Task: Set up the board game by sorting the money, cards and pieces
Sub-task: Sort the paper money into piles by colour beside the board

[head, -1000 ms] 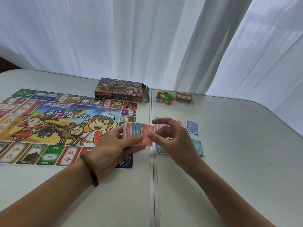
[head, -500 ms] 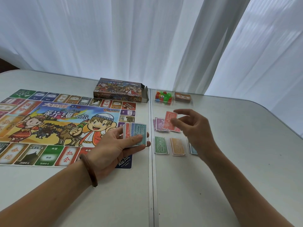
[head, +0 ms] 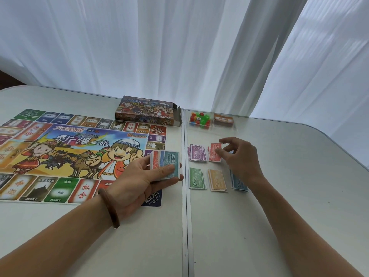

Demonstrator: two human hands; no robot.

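My left hand grips a fanned stack of play money with a blue 1000 note on top, held over the game board's near right corner. My right hand is at the red money pile, thumb on the top red note and fingers curled at its right edge. Sorted piles lie on the table: purple beside the red one, then green, orange and blue in a nearer row. My right wrist partly covers the blue pile.
The colourful game board lies flat on the left of the white table. Behind it sits the open game box. A clear tray of coloured plastic pieces and a brown card deck stand at the back. White curtains hang behind.
My right hand took a red note off the stack in my left hand, carried it right and lowered it onto the red pile. A blue note now tops the held stack.
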